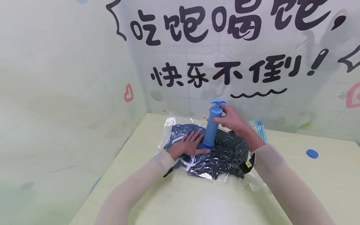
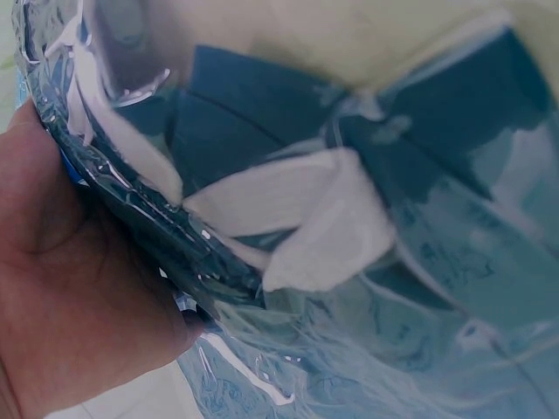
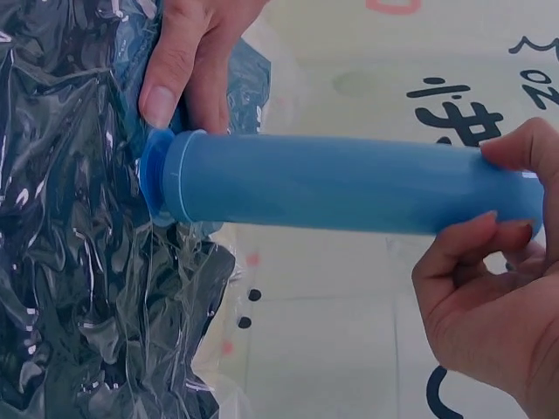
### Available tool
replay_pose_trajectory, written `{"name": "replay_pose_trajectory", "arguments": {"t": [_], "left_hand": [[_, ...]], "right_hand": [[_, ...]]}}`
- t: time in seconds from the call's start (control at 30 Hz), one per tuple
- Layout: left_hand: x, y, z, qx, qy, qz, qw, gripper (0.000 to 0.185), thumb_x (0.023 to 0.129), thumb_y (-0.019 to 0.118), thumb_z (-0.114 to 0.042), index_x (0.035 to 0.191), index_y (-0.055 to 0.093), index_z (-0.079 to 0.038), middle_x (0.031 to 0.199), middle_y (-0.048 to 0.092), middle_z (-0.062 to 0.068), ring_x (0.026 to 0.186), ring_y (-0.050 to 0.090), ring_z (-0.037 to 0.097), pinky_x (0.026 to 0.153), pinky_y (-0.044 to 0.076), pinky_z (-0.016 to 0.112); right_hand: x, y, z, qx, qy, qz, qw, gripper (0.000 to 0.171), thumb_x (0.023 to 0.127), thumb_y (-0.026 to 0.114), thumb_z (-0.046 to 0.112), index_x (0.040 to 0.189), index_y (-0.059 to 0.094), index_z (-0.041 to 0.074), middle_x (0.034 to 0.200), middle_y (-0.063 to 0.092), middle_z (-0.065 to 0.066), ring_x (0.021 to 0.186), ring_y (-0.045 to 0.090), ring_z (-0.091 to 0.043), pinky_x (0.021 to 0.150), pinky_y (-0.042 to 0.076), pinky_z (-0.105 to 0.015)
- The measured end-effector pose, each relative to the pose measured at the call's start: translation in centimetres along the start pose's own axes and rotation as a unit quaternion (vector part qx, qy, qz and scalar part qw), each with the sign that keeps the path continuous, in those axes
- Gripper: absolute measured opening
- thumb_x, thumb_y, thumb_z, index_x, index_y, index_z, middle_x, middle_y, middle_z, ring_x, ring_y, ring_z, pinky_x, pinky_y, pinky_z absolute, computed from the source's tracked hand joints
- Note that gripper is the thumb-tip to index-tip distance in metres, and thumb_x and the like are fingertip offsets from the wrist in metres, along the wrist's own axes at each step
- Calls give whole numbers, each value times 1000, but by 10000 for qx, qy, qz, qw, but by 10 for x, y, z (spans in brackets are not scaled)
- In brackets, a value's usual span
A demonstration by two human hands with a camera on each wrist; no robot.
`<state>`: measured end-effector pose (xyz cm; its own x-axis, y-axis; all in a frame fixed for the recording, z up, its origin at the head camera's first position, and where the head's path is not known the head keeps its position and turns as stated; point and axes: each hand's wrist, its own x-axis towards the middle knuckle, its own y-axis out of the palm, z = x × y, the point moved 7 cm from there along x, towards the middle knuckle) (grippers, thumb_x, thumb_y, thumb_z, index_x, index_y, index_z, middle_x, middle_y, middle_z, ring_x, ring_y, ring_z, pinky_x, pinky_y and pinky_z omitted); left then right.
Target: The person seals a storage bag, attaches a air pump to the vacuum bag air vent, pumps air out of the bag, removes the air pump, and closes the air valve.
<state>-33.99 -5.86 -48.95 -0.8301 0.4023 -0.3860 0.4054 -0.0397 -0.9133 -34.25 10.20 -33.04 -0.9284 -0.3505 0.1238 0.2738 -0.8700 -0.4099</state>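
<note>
A clear vacuum bag (image 1: 225,156) with dark blue and white clothing inside lies on the pale table (image 1: 309,187). A blue hand pump (image 1: 211,125) stands upright on the bag. My right hand (image 1: 229,117) grips the top of the pump barrel (image 3: 349,183), just under its handle (image 1: 217,101). My left hand (image 1: 189,143) lies flat on the bag beside the pump's base (image 3: 157,179), fingers straight. In the left wrist view the palm (image 2: 79,288) presses the crinkled plastic (image 2: 367,262).
A small blue round cap (image 1: 312,153) lies on the table at the right. A blue-striped clear strip (image 1: 261,129) lies behind the bag. Walls with printed characters close in at the back and left.
</note>
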Motion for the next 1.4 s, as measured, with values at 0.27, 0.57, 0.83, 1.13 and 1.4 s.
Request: {"name": "replay_pose_trajectory", "arguments": {"t": [0.27, 0.57, 0.83, 1.13, 1.4], "left_hand": [[-4, -2, -2, 8, -3, -16, 10000, 97, 93, 35, -80, 165, 1, -26, 169, -11, 0, 152, -12, 22, 120, -1, 47], [-3, -2, -1, -4, 10, 14, 10000, 97, 94, 35, -80, 165, 1, -25, 169, -11, -1, 152, -12, 22, 120, -1, 47], [-2, -1, 1, 60, -7, 10, 10000, 96, 94, 33, -81, 165, 0, -25, 169, -11, 0, 152, -12, 22, 120, -1, 48], [-3, 0, -1, -5, 38, 38, 10000, 96, 94, 33, -80, 165, -2, -25, 168, -13, 0, 152, -13, 22, 120, -2, 47], [1, 1, 1, 32, 82, -28, 10000, 96, 95, 34, -79, 165, -2, -25, 168, -14, 0, 152, -14, 23, 119, -4, 46]], "right_hand": [[-4, 5, 1, -266, 333, -1273, 9909, 78, 86, 80, 47, 133, 52, -9, 119, 54, -20, 108, 53, -34, 90, 46, -48], [-8, 11, 8, -1086, 22, -1865, 9764, 82, 90, 74, 50, 138, 48, -11, 125, 59, -26, 108, 59, -39, 87, 49, -52], [-13, 6, -3, -513, 70, -2171, 9748, 75, 86, 81, 47, 126, 41, -2, 117, 52, -20, 98, 54, -33, 77, 48, -45], [-12, -7, 2, -134, -145, -1943, 9808, 61, 89, 81, 39, 128, 57, -2, 131, 60, -18, 120, 55, -32, 98, 47, -52], [-15, -36, 23, 68, -657, -1586, 9851, 55, 91, 80, 32, 129, 61, -2, 128, 63, -15, 121, 58, -30, 97, 48, -50]]}}
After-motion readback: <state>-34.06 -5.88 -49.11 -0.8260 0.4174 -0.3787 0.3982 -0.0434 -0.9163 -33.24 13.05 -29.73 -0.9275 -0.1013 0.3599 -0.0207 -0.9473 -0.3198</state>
